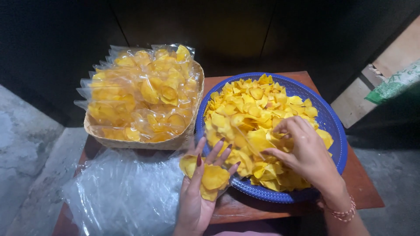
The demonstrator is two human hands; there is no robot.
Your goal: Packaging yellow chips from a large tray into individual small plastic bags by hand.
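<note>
Gathering yellow chips point(205, 177) into a small clear bag, I hold my left hand point(199, 192) palm up at the lower middle of the frame, fingers spread and slightly curled, cradling the few chips that lie in it against the thin plastic. My right hand point(304, 150) reaches into the blue basket point(337, 131) at the right, fingers pinched lightly on loose chips near the top of the heap.

By my judgement the filling of this one bag has only begun: a handful sits in my left palm, far fewer than in a finished pack. The next move calls for a gentle lift, since the chips are thin and brittle, and for the bag's mouth to be held wide enough that the pieces slide in without cracking or spilling onto the wooden table point(363, 183).

The blue basket, round and perforated, is heaped with loose chips point(249, 109) across most of its width. At the upper left a woven tray point(140, 143) holds rows of filled clear bags point(140, 94), standing close together, each packed with the same yellow chips. In the lower left lies a loose pile of empty clear bags point(118, 192), crumpled and overlapping, just beside my left wrist.
</note>
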